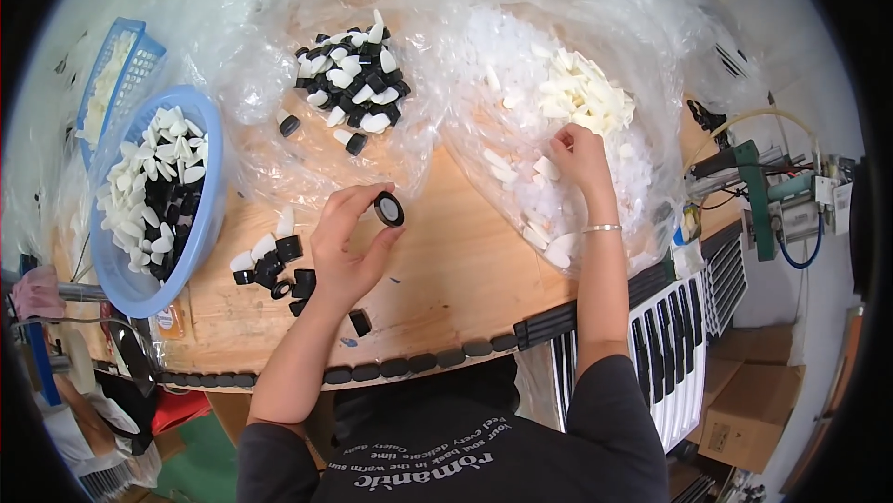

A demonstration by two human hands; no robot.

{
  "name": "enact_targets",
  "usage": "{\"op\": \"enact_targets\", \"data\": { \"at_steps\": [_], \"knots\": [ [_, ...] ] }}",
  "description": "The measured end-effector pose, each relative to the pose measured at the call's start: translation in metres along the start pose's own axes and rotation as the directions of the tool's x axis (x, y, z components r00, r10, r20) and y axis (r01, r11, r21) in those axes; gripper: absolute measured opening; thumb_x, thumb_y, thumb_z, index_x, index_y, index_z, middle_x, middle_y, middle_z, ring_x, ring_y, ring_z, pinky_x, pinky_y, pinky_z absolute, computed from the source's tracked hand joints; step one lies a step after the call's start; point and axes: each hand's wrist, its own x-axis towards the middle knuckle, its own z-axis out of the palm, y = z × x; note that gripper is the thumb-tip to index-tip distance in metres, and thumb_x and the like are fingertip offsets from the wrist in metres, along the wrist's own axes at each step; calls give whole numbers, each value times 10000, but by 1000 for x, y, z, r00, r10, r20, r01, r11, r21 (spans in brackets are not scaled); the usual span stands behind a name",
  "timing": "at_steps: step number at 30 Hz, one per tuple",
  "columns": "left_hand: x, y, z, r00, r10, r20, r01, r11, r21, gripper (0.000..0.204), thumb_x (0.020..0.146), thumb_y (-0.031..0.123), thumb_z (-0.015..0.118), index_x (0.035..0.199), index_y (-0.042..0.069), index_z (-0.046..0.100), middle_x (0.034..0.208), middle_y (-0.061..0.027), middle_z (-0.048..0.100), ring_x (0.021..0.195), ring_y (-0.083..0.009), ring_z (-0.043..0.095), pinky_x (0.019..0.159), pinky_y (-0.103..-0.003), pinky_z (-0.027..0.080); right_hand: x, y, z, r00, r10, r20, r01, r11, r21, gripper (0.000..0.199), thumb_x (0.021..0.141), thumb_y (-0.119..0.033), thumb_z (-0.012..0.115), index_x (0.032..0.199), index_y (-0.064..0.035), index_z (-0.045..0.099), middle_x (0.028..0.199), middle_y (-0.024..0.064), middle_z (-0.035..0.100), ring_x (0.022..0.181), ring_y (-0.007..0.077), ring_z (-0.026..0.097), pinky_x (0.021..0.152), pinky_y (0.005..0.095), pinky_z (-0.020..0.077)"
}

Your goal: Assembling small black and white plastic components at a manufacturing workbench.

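My left hand (350,250) holds a round black cap (389,209) between thumb and fingers, its pale inner face turned to the right. My right hand (583,160) is at the near edge of a heap of cream-white tapered plastic pieces (588,92). Its fingers are pinched together; whatever is between them is hidden. The heap lies on a clear plastic bag (465,135), among small translucent bits. Left of my left wrist, several loose black caps (268,268) lie on the wooden table (446,270), some with white tips. Farther off sits a pile of black caps with white pieces (352,75).
A blue basin (216,177) at the left holds white and black pieces. Behind it stands a blue basket (141,64) with pale pieces. Dark oval blocks (395,367) line the table's near edge. At the right are a green-framed device (752,196) and cardboard boxes (752,410).
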Motion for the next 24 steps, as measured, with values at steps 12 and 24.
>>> {"op": "enact_targets", "data": {
  "at_steps": [12,24],
  "knots": [
    [0,1,1,999,38,36,-39,999,6,479,656,-59,722,1117,28,621,1097,-81,658,993,-212,578,821,-309,458,1,-24,27,981,25,193,-23,1000,-13,175,701,-43,694,869,5,687,757,151,688,716,282,674,693,342,526],
    [-4,10,2,982,153,-107,-146,987,70,508,637,-49,769,1113,-4,599,1075,-119,663,940,-235,603,814,-318,487,-12,-51,18,979,-139,-148,124,987,-104,77,753,8,659,827,-7,648,737,135,663,674,267,655,644,334,519]
  ]
}}
